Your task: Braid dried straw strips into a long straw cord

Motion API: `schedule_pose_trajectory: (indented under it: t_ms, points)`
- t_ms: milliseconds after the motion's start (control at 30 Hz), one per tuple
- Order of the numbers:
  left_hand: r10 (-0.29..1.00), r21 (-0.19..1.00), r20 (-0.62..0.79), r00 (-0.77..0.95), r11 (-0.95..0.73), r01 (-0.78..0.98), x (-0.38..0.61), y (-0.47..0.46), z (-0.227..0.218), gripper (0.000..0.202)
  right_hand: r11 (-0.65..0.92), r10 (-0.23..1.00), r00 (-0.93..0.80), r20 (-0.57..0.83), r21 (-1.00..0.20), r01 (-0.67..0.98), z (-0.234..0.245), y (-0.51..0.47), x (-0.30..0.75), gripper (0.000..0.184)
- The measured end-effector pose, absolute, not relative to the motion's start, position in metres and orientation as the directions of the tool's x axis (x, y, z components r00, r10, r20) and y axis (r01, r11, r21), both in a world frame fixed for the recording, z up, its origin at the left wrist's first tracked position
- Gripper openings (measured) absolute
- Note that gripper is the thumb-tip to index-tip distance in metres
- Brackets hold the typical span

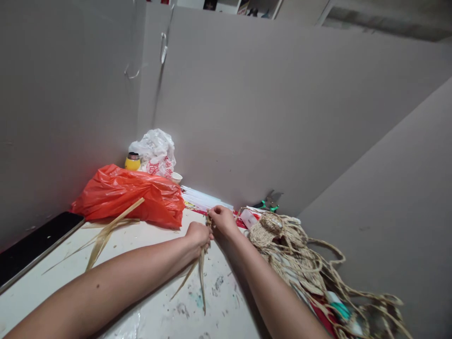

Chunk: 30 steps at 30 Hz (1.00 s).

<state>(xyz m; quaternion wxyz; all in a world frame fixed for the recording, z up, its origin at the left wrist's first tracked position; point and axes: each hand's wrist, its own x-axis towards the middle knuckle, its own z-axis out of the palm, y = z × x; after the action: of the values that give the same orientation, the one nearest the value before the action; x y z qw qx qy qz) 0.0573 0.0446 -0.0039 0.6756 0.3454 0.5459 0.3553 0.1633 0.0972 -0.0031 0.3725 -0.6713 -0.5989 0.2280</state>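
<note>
Both my hands meet near the middle of the white, paint-stained table [155,310]. My left hand [199,235] is closed around a bundle of dry straw strips [201,278] that hang down toward me. My right hand [221,219] pinches the top of the same strips just beyond the left hand. A heap of woven straw pieces and braided cords [300,256] lies right of my right forearm.
An orange plastic bag [130,195] lies at the back left, with loose straw strips [106,233] in front of it. Behind it are a yellow jar [133,162], a white plastic bag [157,151] and a small white cup [176,177]. Green-handled pliers [269,203] lie by the grey partition. A black tablet [33,242] sits far left.
</note>
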Motion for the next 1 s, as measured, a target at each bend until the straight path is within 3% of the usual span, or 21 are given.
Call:
schedule_pose_trajectory:
  t_ms: [233,467,733,833,1000]
  points:
    - [0.783,0.783,-0.586,0.209,0.613,-0.103,0.054,0.054,-0.005,0.031,-0.049,0.973,0.151,0.173,-0.489,0.871,-0.005,0.104,0.149,0.012]
    - [0.767,0.763,-0.600,0.227,0.634,-0.126,0.050,0.050,0.001,0.034,0.003,0.985,0.059,0.163,-0.352,0.936,-0.002,0.096,0.143,0.015]
    - [0.742,0.742,-0.603,0.293,0.657,-0.136,0.048,0.054,-0.002,0.023,0.070,0.995,-0.033,0.098,-0.401,0.914,-0.010,0.100,0.152,0.020]
    - [0.715,0.731,-0.601,0.356,0.673,-0.117,0.044,0.054,0.001,0.030,0.083,0.995,-0.048,0.088,-0.452,0.888,-0.008,0.097,0.154,0.018]
    - [0.693,0.726,-0.586,0.420,0.679,-0.108,0.034,0.059,0.005,0.020,0.113,0.990,-0.040,0.137,-0.585,0.803,0.007,0.079,0.162,0.019]
